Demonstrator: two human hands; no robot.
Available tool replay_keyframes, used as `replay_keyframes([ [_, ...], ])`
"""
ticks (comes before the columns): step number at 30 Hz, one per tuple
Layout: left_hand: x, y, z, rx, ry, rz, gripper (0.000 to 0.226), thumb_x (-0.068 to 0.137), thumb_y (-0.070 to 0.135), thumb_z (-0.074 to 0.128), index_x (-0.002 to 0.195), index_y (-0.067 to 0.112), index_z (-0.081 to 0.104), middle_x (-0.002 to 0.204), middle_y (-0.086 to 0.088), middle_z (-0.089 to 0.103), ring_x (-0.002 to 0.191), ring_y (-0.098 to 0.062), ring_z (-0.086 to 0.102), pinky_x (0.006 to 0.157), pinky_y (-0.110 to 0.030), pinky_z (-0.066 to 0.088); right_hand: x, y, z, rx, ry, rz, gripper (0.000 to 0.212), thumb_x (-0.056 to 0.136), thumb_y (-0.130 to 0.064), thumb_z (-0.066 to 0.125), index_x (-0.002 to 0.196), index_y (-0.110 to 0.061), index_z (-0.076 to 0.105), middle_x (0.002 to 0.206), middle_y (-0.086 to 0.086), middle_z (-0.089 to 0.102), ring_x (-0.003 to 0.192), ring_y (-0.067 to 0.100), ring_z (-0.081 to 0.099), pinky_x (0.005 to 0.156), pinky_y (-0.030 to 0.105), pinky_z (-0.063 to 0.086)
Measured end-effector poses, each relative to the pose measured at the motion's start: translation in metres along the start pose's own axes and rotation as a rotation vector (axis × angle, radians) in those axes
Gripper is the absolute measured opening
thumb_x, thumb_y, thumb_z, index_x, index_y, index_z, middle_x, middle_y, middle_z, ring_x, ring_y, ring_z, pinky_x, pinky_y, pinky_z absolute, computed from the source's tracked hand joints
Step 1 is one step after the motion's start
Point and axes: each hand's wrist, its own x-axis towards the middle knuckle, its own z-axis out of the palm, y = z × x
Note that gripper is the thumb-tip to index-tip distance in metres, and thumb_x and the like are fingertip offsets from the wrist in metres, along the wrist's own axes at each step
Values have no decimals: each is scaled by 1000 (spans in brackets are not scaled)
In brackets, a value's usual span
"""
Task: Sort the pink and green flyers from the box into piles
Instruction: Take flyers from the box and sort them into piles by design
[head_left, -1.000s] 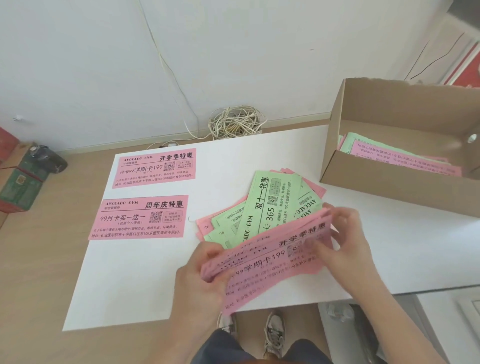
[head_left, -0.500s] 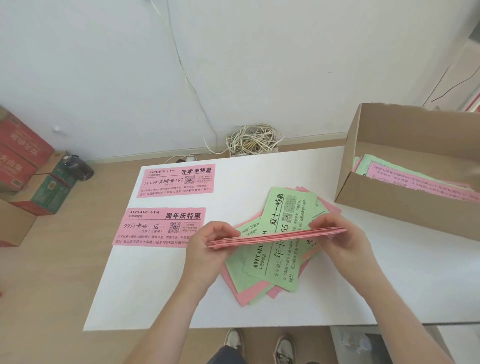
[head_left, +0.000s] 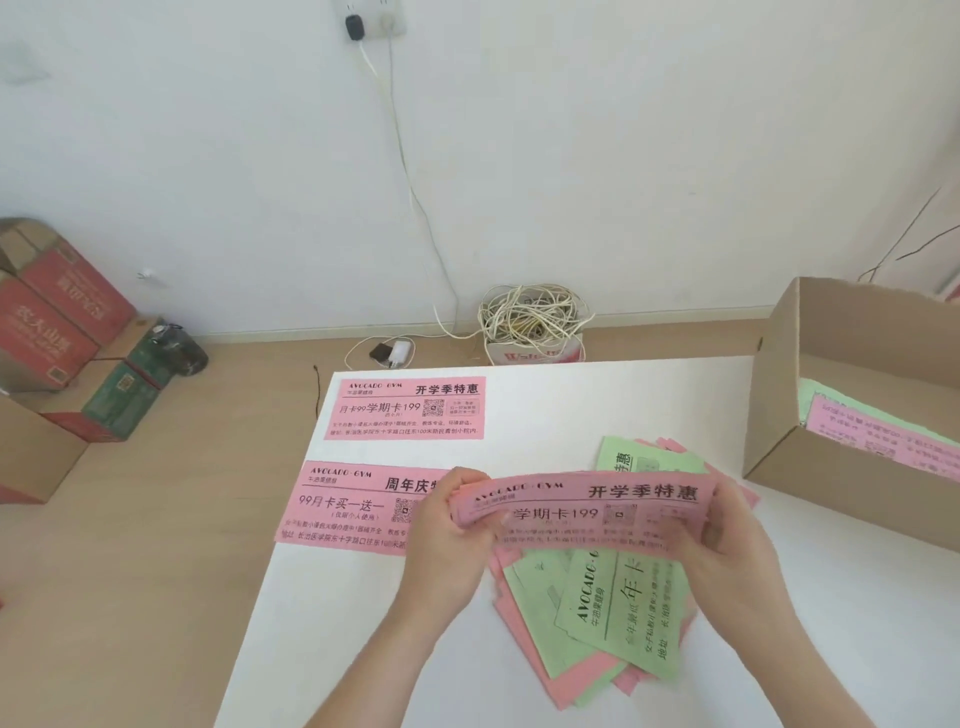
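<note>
While a thin stack of pink flyers (head_left: 582, 512) was held level just above a white table (head_left: 571, 405), it was gripped at both short ends. The left hand (head_left: 447, 525) was seen with its fingers curled round the left end, and the right hand (head_left: 727, 535) was seen with its fingers bent and pinching the right end. The printed face of the top sheet was turned up toward the camera.

Directly beneath the stack, a loose heap (head_left: 613, 613) of green and pink flyers was spread on the table, overlapping at different angles and reaching close to the near edge.

At the left side of the table two single pink sheets were laid flat, one behind the other and apart: the far pink sheet (head_left: 405, 409) near the back edge, and the near pink sheet (head_left: 353, 506), whose right end was hidden behind the left hand.

At the right, an open cardboard box (head_left: 841, 483) was placed on the table, with more pink and green flyers (head_left: 872, 431) lying inside it.

On the floor behind the table, a tangled coil of cable (head_left: 530, 317) was seen against the wall, and red cartons (head_left: 52, 312) were stacked at the far left.
</note>
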Motion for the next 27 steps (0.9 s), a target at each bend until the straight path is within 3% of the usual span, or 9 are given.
replay_keyframes([
  [3, 25, 16, -38, -63, 64, 18, 30, 79, -5, 70, 96, 18, 60, 84, 7, 75, 77, -5, 70, 63, -17, 53, 10, -28, 20, 48, 3, 25, 36, 87, -4, 66, 106, -31, 52, 85, -4, 73, 73, 9, 70, 60, 28, 54],
  [5, 49, 22, -67, -55, 118, 3, 36, 81, 0, 71, 103, 25, 56, 86, 9, 75, 78, -7, 71, 65, -24, 55, 25, -48, 46, 81, -11, 52, 39, 85, -7, 69, 109, -32, 51, 83, -1, 73, 69, 13, 70, 53, 22, 49],
  [9, 108, 9, -117, -39, 162, -69, 49, 84, 0, 67, 116, 30, 46, 95, 5, 73, 83, -16, 71, 76, -42, 57, 68, -71, 114, 33, -31, 110, 39, 86, -4, 65, 114, -27, 51, 85, 2, 71, 75, 18, 69, 59, 28, 50],
  [13, 162, -20, -143, 115, 155, -71, 53, 85, -1, 60, 104, 46, 43, 106, 1, 68, 89, -20, 68, 82, -48, 55, 99, -78, 165, -72, 3, 111, 29, 89, -3, 54, 111, -22, 55, 92, -1, 70, 76, 12, 66, 55, 24, 45],
  [16, 184, -40, -150, 442, 161, -4, 61, 80, 0, 63, 131, 26, 41, 125, -5, 57, 106, -24, 57, 94, -42, 46, 104, -74, 184, -272, -16, 107, 38, 87, -3, 47, 119, -20, 55, 110, 2, 66, 94, 21, 64, 72, 32, 52],
  [19, 182, -54, -147, 825, 46, 231, 56, 82, 11, 65, 134, 23, 49, 138, -5, 44, 127, -27, 38, 106, -37, 32, 98, -66, 191, -653, -137, 75, 49, 87, -10, 45, 134, -22, 49, 133, -1, 55, 123, 26, 45, 95, 41, 45],
  [22, 171, -60, -137, 982, -200, 296, 39, 91, 27, 56, 129, 32, 55, 142, 1, 40, 132, -21, 34, 105, -38, 35, 80, -67, 184, -811, -201, 42, 50, 92, -20, 46, 141, -29, 40, 147, -9, 37, 140, 19, 20, 102, 45, 33],
  [27, 165, -66, -140, 1073, -209, 354, 41, 90, 30, 53, 130, 33, 52, 140, 3, 42, 128, -20, 37, 99, -37, 41, 32, -63, 131, -1016, -152, 91, 59, 93, -51, 43, 146, -44, 18, 159, -10, 7, 148, 22, -2, 110, 49, 23],
])
